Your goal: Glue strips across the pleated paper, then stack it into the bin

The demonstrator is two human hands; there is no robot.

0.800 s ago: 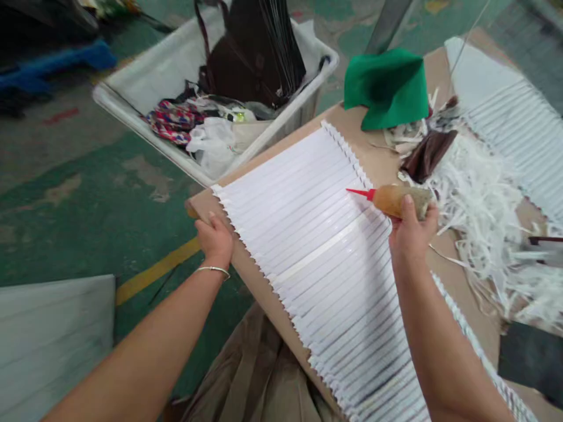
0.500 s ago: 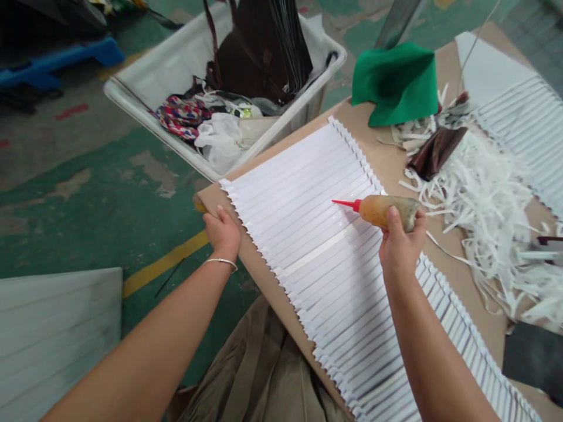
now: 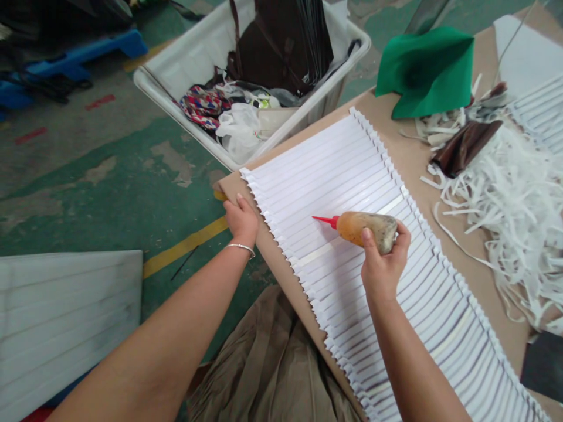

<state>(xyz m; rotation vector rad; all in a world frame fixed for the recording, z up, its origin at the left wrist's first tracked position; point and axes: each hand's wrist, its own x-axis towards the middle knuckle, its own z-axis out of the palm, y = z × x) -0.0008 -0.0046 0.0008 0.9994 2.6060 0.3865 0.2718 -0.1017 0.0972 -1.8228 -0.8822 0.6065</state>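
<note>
One amber plastic squeeze bottle with red nozzle (image 3: 357, 224): above the layered white papery strips (image 3: 316, 176); likely light, yielding, best held round its body.
Right hand (image 3: 383, 266): fingers wrapped round the bottle's base end.
Left hand (image 3: 241, 223): at the edge of the flat brown board (image 3: 413, 152); clenched or loose, cannot tell.

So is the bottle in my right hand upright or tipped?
Tipped: the bottle lies sideways in the right hand, its red nozzle pointing left over the white strips.
</note>
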